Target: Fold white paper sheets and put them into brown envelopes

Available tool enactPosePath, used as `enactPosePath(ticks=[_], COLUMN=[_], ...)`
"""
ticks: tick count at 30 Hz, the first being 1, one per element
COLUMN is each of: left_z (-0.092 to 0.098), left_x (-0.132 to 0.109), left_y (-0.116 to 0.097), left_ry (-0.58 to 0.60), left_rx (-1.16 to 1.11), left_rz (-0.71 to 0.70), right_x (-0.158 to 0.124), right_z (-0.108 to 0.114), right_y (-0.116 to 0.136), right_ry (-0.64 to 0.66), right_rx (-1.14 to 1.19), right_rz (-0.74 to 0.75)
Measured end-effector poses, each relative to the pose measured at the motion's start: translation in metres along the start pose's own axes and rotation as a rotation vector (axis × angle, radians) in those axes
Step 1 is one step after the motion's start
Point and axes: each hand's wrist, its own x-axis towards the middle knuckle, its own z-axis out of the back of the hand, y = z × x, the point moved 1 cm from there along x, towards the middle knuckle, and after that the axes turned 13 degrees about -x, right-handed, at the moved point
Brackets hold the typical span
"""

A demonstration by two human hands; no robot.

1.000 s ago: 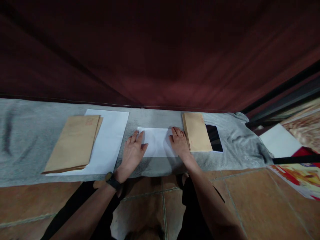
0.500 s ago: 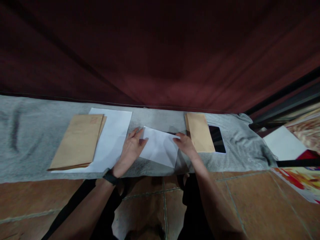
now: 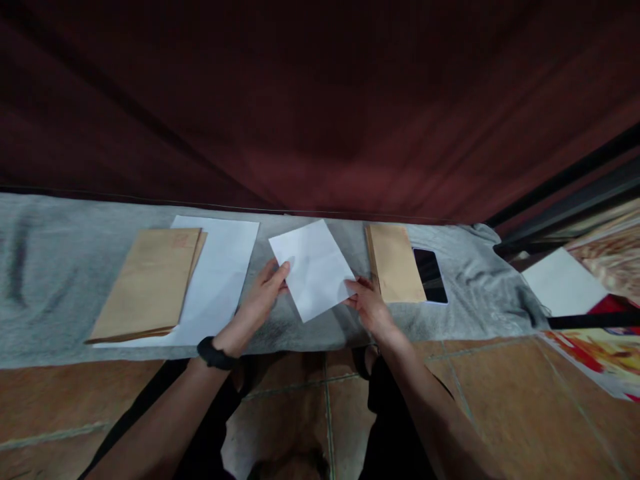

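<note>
- Big envelopes [image 3: 145, 287]: a brown stack, its edges uneven, on the cloth [image 3: 40, 267] and overlapping the big sheet. A knock from a forearm could spread them, as they look loose.
- Big sheet [image 3: 225, 267]: white, flat, partly covered by the envelopes; whether more lie under it I cannot tell. The left sleeveless forearm and wristband [image 3: 216, 353] are near its lower edge, so a low sweep might drag it askew.
- Left hand [image 3: 263, 292]: grasping the paper at its left edge, thumb on top, fingers underneath. Too hard a pinch there could crease it.
- Paper [image 3: 315, 270]: between the two hands, over the middle of the cloth, turned at an angle to its edges. If the hands pull unevenly, it could bend or slip; whether it is folded I cannot tell.
- Right hand [image 3: 369, 303]: grasping the paper by its right corner, thumb above. So small a hold could let the corner swing free.
- Small envelopes [image 3: 399, 267]: just beside the right hand; a bump from its knuckles could shove them over the phone [image 3: 431, 277], which lies against their right side.
</note>
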Motion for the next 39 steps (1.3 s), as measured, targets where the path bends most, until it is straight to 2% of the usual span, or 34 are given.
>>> enactPosePath(ticks=[2,5,7,11,14,17,21,22,24,27,29,31,34,39], left_z=[-0.007,-0.009,-0.008,-0.006,-0.005,-0.003,0.000,-0.001,-0.009,-0.027,-0.038,-0.043,-0.041,-0.020], left_x=[-0.004,-0.004,0.001,0.011,0.012,0.008,0.001,-0.001,-0.005,-0.013,-0.017,-0.020,-0.022,-0.025], left_y=[0.005,0.004,0.003,0.004,0.009,0.011,0.009,0.008,0.007,0.012,0.020,0.028,0.034,0.035], left_ry=[0.073,0.090,0.101,0.140,0.126,0.078,-0.058,-0.086,-0.104,0.043,0.191,0.256,0.270,0.283], left_rx=[-0.083,-0.039,0.015,0.122,0.255,0.472,0.791,0.860,0.965,1.061,1.133,1.195,1.243,1.285], left_rz=[0.053,-0.009,-0.014,-0.001,-0.104,-0.194,-0.269,-0.318,-0.449,-0.600,-0.608,-0.578,-0.560,-0.584], right_x=[-0.005,-0.011,-0.013,-0.012,-0.010,-0.012,-0.020,-0.021,-0.023,-0.020,-0.016,-0.013,-0.010,-0.009], right_z=[0.000,0.005,0.010,0.015,0.013,0.013,0.012,0.010,0.001,-0.018,-0.028,-0.033,-0.030,-0.013], right_y=[-0.004,-0.002,0.000,0.001,-0.001,-0.001,0.007,0.009,0.011,0.006,-0.002,-0.010,-0.018,-0.019], right_ry=[0.059,0.161,0.179,0.199,0.202,0.117,-0.184,-0.246,-0.284,-0.183,-0.090,-0.056,-0.078,-0.099], right_rx=[-0.043,-0.081,-0.121,-0.292,-0.497,-0.759,-1.244,-1.327,-1.402,-1.409,-1.455,-1.511,-1.553,-1.573], right_rz=[-0.036,-0.086,-0.101,-0.031,0.047,0.145,0.368,0.429,0.565,0.786,0.865,0.882,0.886,0.908])
